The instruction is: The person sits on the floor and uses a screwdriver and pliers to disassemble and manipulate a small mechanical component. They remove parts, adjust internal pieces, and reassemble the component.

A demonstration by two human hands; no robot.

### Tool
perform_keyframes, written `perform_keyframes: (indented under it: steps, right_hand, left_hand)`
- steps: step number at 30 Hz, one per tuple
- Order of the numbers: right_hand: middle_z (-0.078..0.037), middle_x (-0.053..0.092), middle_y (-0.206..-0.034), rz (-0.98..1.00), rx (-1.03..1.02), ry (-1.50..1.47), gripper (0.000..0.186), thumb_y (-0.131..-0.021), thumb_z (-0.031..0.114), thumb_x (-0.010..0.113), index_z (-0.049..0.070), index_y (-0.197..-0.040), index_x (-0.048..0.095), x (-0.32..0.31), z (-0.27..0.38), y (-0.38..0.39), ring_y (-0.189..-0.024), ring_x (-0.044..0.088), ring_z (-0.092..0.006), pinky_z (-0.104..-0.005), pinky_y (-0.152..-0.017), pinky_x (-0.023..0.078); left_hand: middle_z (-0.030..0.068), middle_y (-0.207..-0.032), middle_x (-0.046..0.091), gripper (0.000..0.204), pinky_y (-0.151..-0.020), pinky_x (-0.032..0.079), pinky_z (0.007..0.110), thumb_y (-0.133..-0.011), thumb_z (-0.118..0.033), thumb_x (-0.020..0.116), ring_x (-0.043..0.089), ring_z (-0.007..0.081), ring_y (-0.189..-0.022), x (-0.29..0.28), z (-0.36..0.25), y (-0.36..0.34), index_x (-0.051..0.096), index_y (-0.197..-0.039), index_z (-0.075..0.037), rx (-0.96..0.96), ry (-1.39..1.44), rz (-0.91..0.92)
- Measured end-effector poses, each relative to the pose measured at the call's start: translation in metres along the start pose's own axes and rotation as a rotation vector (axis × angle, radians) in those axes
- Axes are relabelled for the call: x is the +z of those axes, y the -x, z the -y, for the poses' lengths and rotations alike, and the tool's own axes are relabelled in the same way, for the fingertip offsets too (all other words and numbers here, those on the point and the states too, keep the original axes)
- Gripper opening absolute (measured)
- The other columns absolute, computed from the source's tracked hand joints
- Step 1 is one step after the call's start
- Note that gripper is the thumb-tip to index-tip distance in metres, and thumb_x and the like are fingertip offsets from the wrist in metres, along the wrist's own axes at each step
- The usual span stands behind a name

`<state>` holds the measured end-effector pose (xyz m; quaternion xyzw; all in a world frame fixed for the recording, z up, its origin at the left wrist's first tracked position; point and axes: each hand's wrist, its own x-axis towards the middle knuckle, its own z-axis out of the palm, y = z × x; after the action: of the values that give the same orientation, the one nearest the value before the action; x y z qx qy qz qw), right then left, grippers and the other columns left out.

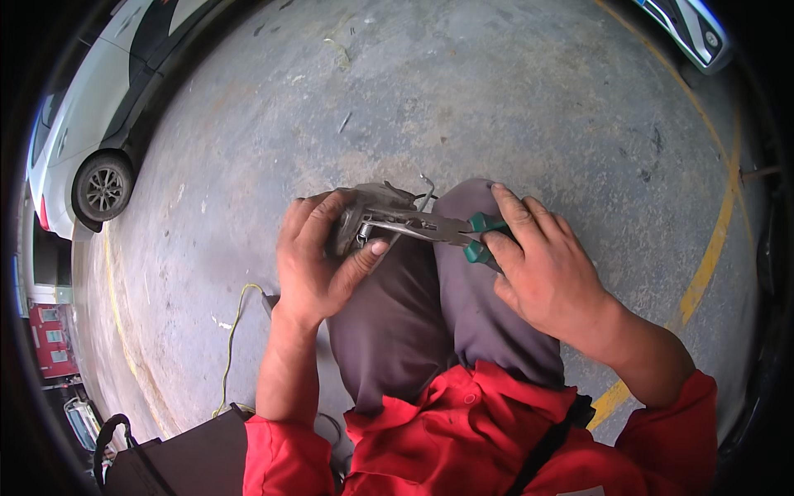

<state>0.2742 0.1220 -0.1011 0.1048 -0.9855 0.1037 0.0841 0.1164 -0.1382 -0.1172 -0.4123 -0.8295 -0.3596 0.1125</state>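
Observation:
My left hand (310, 263) is closed around a worn, grey-brown metal part (376, 197) with a rounded end, held over my knees. A small coil spring (363, 235) shows at its near side, close to my left thumb. A thin bent metal rod (427, 187) sticks up at its far right end. With my right hand (550, 269) I grip long-nose pliers (451, 231) by their green handles, which are slightly apart. The pliers' jaws point left and reach in at the part beside the spring; whether they pinch it I cannot tell.
My knees (389, 322) are under the part. A dark case or bag (178, 459) and a yellow-green cord (230, 355) lie at lower left. A white car (91, 116) stands at far left, another vehicle (703, 37) at far right. Yellow lines (711, 256) mark the concrete floor (513, 99).

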Motion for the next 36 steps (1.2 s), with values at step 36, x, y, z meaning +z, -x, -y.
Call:
perform_keyframes:
  steps: [36]
  right_hand:
    - [-0.026,0.059,-0.12,-0.067,0.339,-0.3,0.032,-0.079,0.005,0.062,-0.005,-0.109,0.058,0.021,-0.048,0.037,-0.103,0.062,-0.0483,-0.0505,-0.093,0.053]
  left_hand:
    - [0.0225,-0.139,0.055,0.094,-0.101,0.05,0.05,-0.049,-0.055,0.098,0.058,0.043,-0.123,-0.019,0.018,-0.006,0.068,-0.12,-0.002,0.178,0.039,0.128]
